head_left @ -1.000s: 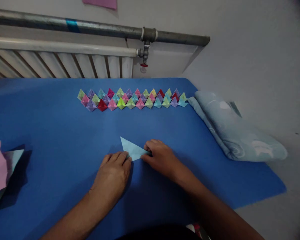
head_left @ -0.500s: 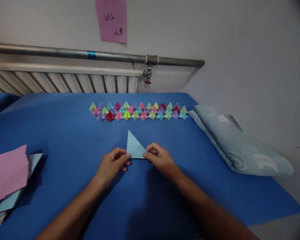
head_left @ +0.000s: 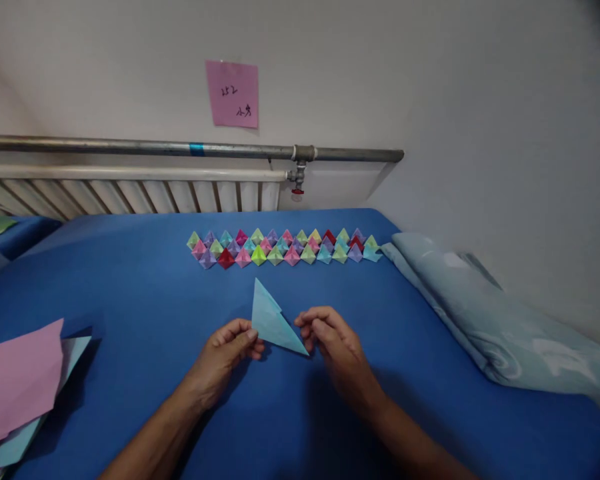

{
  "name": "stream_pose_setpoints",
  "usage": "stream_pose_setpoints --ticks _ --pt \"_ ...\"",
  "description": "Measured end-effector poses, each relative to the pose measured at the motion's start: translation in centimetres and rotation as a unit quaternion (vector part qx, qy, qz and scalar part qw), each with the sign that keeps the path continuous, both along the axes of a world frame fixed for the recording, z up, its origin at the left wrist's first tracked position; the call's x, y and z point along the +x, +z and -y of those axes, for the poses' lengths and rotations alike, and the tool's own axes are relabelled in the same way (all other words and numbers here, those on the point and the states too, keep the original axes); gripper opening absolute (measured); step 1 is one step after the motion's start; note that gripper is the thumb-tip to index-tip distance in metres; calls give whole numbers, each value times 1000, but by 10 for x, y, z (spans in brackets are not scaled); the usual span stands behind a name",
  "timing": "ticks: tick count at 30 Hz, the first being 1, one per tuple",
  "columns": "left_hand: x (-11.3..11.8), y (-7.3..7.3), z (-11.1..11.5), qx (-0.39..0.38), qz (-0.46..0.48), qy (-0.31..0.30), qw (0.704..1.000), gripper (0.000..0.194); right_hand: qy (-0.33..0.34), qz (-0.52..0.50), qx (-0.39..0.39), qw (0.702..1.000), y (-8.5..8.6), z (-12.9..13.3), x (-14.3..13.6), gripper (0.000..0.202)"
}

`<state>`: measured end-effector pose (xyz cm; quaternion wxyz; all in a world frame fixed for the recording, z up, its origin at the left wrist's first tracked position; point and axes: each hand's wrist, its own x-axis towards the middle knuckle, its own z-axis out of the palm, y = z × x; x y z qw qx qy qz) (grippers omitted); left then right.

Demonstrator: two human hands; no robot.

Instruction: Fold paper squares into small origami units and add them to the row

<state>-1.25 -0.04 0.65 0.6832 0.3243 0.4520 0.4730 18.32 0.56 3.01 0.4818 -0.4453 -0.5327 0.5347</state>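
Observation:
A light blue paper folded to a triangle (head_left: 274, 323) is held above the blue surface, its long tip pointing down to the right. My left hand (head_left: 233, 350) pinches its left corner between thumb and fingers. Just right of the paper, my right hand (head_left: 333, 337) has curled fingers, with the thumb apart from the fingertips and no paper between them. Beyond the hands lie rows of small folded paper pieces (head_left: 259, 255) in several colours.
Pink and light blue sheets (head_left: 23, 380) are stacked at the left on the blue surface (head_left: 130, 320). A folded pale blue cloth (head_left: 460, 307) lies at the right. Behind are a white radiator (head_left: 205, 193), a metal pipe (head_left: 130, 145) and a pink note (head_left: 234, 95).
My right hand has let go of the paper's right corner and moved slightly right. The paper now shows a longer, tilted tip. The view has tipped upward.

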Motion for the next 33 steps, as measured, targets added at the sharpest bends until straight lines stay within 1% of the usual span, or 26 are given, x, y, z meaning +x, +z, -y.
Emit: stream_pose_setpoints --ticks 2,5,8,12,16,22,26,29,31,33 --pt "-3 -1 -1 13 8 -32 999 31 -9 -1 -8 1000 1 -1 2 21" --pt "-4 -3 -3 37 11 -76 996 26 4 26 -6 1000 3 -1 3 22" --pt "-4 -4 -4 44 1 -97 994 23 11 23 -8 1000 5 1 2 25" --pt "-2 -1 -3 46 -29 -119 991 25 18 18 -2 1000 4 3 1 27" --pt "0 1 -1 49 -52 -128 989 27 22 23 9 999 1 2 1 29" --pt "-3 -2 -1 48 -58 -132 988 27 29 34 9 999 0 1 1 29" --pt "-3 -4 -1 49 -59 -139 987 26 12 54 19 998 -2 -1 1 28" --pt "-1 -3 -1 46 -67 -141 987 27 3 89 28 996 -5 -3 0 35" --pt "-1 -1 0 47 -73 -148 985 28 17 100 13 995 -6 -4 -1 42" --pt "-1 1 0 50 -82 -166 982 28 57 70 -25 996 -6 -5 -1 46"
